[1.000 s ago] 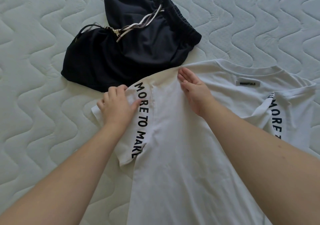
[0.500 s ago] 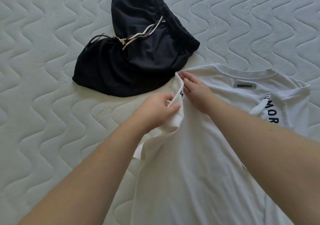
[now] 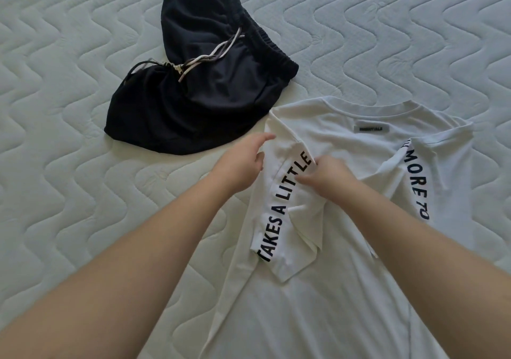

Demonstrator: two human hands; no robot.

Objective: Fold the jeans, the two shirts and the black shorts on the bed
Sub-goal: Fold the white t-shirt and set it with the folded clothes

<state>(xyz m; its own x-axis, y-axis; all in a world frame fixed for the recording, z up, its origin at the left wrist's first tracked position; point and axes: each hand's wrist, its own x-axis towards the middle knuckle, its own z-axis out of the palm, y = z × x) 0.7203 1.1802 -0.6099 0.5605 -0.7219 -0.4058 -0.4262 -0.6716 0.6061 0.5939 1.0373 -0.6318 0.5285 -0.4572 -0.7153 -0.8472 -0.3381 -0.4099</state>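
A white T-shirt (image 3: 331, 289) lies back-up on the bed, a grey label below its collar. Its left sleeve (image 3: 279, 220), printed "TAKES A LITTLE", is folded inward over the body. The right sleeve (image 3: 417, 181), printed "MORE TO", is folded in too. My left hand (image 3: 243, 165) hovers at the shirt's left shoulder edge with fingers relaxed, holding nothing. My right hand (image 3: 329, 176) rests on the upper end of the folded left sleeve, fingers bent down onto the cloth. The black shorts (image 3: 193, 99) lie crumpled beyond the shirt, drawstring showing.
The quilted white mattress (image 3: 69, 137) spreads all around the clothes. The shorts' lower hem lies close to the shirt's left shoulder. No jeans or second shirt are in view.
My left hand carried the left sleeve over onto the shirt's body and let go of it. My right hand moved from the shoulder onto the folded sleeve.
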